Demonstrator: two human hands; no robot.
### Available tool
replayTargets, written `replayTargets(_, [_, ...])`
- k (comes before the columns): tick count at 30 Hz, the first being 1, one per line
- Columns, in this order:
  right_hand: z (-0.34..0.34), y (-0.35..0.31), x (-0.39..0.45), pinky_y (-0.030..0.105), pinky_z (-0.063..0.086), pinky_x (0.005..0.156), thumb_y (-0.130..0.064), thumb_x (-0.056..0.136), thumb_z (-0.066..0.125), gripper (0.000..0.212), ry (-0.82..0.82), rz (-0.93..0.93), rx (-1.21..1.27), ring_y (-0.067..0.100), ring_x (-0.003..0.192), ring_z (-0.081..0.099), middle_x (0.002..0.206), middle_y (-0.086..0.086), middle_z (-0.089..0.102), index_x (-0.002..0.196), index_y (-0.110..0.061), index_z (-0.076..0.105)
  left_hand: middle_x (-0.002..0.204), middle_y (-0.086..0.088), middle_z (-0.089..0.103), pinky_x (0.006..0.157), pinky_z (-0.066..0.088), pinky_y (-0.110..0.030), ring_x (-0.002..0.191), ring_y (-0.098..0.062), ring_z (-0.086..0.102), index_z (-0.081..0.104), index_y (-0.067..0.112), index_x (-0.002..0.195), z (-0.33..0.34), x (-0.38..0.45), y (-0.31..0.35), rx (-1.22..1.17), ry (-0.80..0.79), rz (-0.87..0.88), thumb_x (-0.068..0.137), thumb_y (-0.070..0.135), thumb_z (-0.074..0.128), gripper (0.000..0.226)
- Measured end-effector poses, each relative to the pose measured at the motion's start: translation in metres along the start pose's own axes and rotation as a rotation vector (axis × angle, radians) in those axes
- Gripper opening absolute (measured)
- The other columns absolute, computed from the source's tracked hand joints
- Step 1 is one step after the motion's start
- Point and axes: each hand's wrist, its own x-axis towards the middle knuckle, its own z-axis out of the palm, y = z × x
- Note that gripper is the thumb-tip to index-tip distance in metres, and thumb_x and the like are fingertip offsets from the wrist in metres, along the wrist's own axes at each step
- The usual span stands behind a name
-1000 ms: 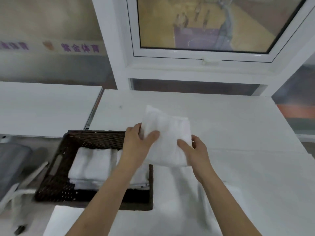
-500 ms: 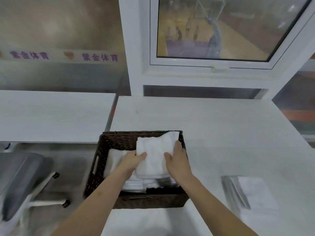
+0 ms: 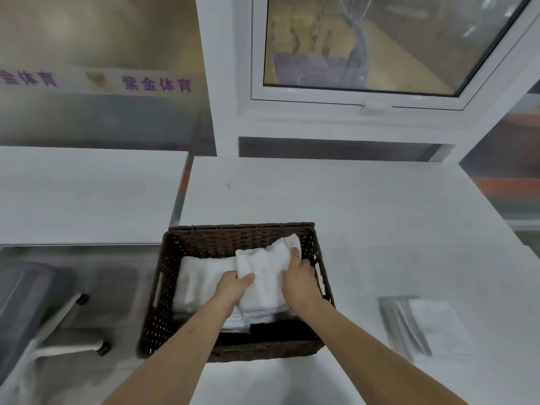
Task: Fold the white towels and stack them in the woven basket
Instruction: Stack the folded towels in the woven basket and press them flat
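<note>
Now, both hands: inside the woven basket [image 3: 163, 287], one on each side of the folded towel [image 3: 266, 276].
Left hand [image 3: 232, 287]: grips the towel's left edge, thumb on top, fingers curled under.
Right hand [image 3: 299, 280]: fingers laid over the towel's right edge, pressing it close to the basket's right wall; whether they curl under it cannot be told.
Folded towel: in the right half of the basket, on top of other towels, its far corner touching the far rim.
Stacked towels [image 3: 201, 280]: fill the left half of the basket, lying flat below the rim.
Basket: dark, sits at the left edge of the worktop [image 3: 365, 206], its left wall level with that edge.
Open room: bare worktop beyond and to the right of the basket.
Waiting pile [image 3: 423, 323]: more white cloth on the worktop, right of the basket, well apart from it.
Chair [image 3: 26, 302]: grey, on the floor to the left.
</note>
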Motion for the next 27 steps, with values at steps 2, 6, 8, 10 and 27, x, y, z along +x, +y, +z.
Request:
replayTargets(2, [0.006, 0.004, 0.004, 0.038, 0.051, 0.095, -0.021, 0.099, 0.055, 0.080, 0.054, -0.040, -0.099, 0.035, 0.112, 0.058, 0.129, 0.026, 0.052, 0.158, 0.001, 0.006, 0.107, -0.005, 0.074, 0.082, 0.058, -0.035, 0.097, -0.022, 0.070, 0.070, 0.008, 0.110, 0.002, 0.002, 0.003, 0.017, 0.004, 0.010, 0.092, 0.037, 0.072, 0.034])
replayTargets(6, [0.015, 0.007, 0.010, 0.050, 0.055, 0.102, -0.008, 0.067, 0.082, 0.097, 0.146, -0.189, -0.226, 0.050, 0.127, 0.058, 0.138, 0.039, 0.053, 0.146, 0.011, 0.028, 0.102, -0.003, 0.073, 0.077, 0.057, -0.033, 0.093, -0.021, 0.069, 0.071, 0.010, 0.106, 0.005, 0.005, 0.006, 0.151, 0.063, 0.047, 0.090, 0.040, 0.072, 0.034])
replayTargets(8, [0.016, 0.008, 0.013, 0.054, 0.042, 0.115, -0.010, 0.081, 0.067, 0.084, 0.172, -0.302, -0.217, 0.048, 0.145, 0.040, 0.155, 0.033, 0.040, 0.152, 0.008, 0.025, 0.101, -0.001, 0.072, 0.073, 0.052, -0.031, 0.092, -0.019, 0.067, 0.069, 0.011, 0.105, 0.009, 0.004, 0.008, 0.222, 0.091, 0.072, 0.090, 0.043, 0.071, 0.035])
replayTargets(10, [0.020, 0.008, 0.013, 0.052, 0.019, 0.126, -0.023, 0.097, 0.041, 0.069, 0.117, -0.387, -0.195, 0.040, 0.155, 0.021, 0.166, 0.024, 0.026, 0.158, 0.001, 0.024, 0.100, 0.000, 0.070, 0.069, 0.048, -0.029, 0.091, -0.019, 0.065, 0.066, 0.013, 0.105, 0.013, 0.003, 0.009, 0.263, 0.096, 0.081, 0.092, 0.043, 0.068, 0.033])
replayTargets(27, [0.044, -0.003, 0.022, 0.058, -0.016, 0.123, -0.068, 0.104, 0.008, 0.059, -0.173, -0.438, -0.223, 0.026, 0.154, -0.030, 0.169, -0.003, -0.027, 0.156, -0.055, -0.015, 0.170, -0.006, -0.009, 0.121, -0.004, -0.061, 0.154, -0.037, -0.012, 0.009, 0.037, 0.161, -0.055, 0.007, -0.024, 1.214, 0.155, 0.284, 0.106, 0.053, 0.026, 0.060])
